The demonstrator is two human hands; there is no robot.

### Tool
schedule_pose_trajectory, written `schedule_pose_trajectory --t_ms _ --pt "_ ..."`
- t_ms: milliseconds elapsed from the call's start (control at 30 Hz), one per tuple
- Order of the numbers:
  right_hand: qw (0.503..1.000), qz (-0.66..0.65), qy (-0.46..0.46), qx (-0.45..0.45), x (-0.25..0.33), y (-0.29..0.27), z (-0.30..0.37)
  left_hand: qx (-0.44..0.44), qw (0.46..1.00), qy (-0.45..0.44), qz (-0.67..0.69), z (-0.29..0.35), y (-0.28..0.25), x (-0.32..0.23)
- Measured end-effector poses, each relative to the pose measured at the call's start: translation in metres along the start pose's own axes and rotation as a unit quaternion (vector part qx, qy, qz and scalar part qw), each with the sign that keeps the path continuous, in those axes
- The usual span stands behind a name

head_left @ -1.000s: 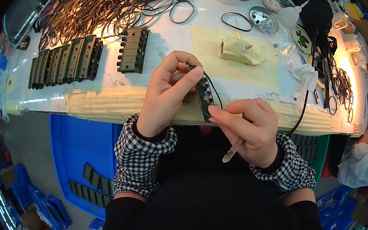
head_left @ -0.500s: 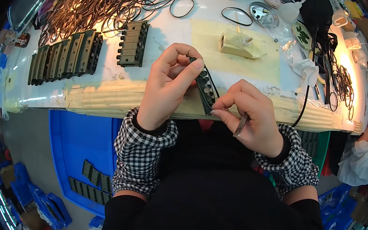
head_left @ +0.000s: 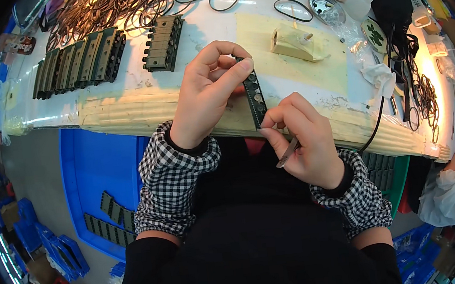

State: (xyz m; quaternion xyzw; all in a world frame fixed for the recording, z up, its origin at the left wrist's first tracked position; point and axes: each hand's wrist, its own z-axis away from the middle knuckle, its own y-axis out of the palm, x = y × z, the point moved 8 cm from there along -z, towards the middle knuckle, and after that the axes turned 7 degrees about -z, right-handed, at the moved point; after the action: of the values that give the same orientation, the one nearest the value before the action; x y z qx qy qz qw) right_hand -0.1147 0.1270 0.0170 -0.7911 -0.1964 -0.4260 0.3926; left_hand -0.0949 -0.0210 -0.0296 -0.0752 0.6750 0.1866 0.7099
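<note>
my left hand (head_left: pixel 205 97) pinches the dark strip (head_left: pixel 256 98) upright over the table (head_left: pixel 122 106) edge so its holes face me. right hand (head_left: pixel 302 133) grips tweezers (head_left: pixel 288 152) at the strip's lower end, steadying it.

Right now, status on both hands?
Left hand grips narrow dark ridged strip. Right hand pinches its lower end, holding slim metal tool. Nothing in the way.

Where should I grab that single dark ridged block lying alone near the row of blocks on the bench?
Grip the single dark block across its two long sides, near the middle, coming down from above. It lies flat and stands apart from the row of blocks, so both long sides look free; the ridged ends offer less flat surface for fingers.
</note>
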Motion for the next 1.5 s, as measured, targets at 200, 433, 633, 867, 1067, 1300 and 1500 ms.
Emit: schedule_pose_trajectory --t_ms 200,433,633,867,1067,1300,1500 --pt "0.991 0.094 -0.092 -0.028 0.010 0.003 0.011 0.011 0.999 -0.018 -0.032 0.000 -0.001 0.002" --pt "0.920 0.270 -0.274 -0.067 0.031 0.014 0.037 0.028 0.999 -0.013 -0.031 -0.001 -0.001 0.002" --pt "0.930 0.259 -0.254 -0.062 0.024 0.024 0.041 0.030 0.999 -0.011 -0.029 0.000 -0.002 0.002" --pt "0.932 0.262 -0.238 -0.077 0.025 0.015 0.036 0.036 0.999 0.000 -0.032 0.000 -0.003 0.004" --pt "0.886 0.399 -0.236 -0.011 0.041 0.029 0.032 0.034 0.999 0.003 -0.029 -0.001 -0.002 0.002" --pt "0.927 0.308 -0.213 -0.003 0.028 0.005 0.032 0.028 0.999 -0.014 -0.041 0.001 -0.003 0.001" --pt "0.936 0.266 -0.230 -0.016 0.030 -0.004 0.019 0.028 0.999 -0.012 -0.036 0.000 -0.003 0.002"
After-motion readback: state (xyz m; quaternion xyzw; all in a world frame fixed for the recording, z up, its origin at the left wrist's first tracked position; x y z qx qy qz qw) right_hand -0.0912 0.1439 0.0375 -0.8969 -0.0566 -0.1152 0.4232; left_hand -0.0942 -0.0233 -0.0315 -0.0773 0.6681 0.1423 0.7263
